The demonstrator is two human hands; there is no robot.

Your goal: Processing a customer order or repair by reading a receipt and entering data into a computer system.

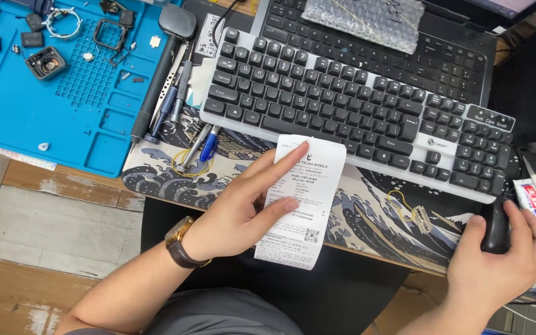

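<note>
Currently: left hand (237,214) pinches a white receipt (305,198) between thumb and fingers at the desk mat's (373,211) front edge, below the keyboard (342,105). Right hand (504,254) curls over a black mouse (496,226) at the mat's right corner. Receipt out and held; keyboard untouched.
</note>
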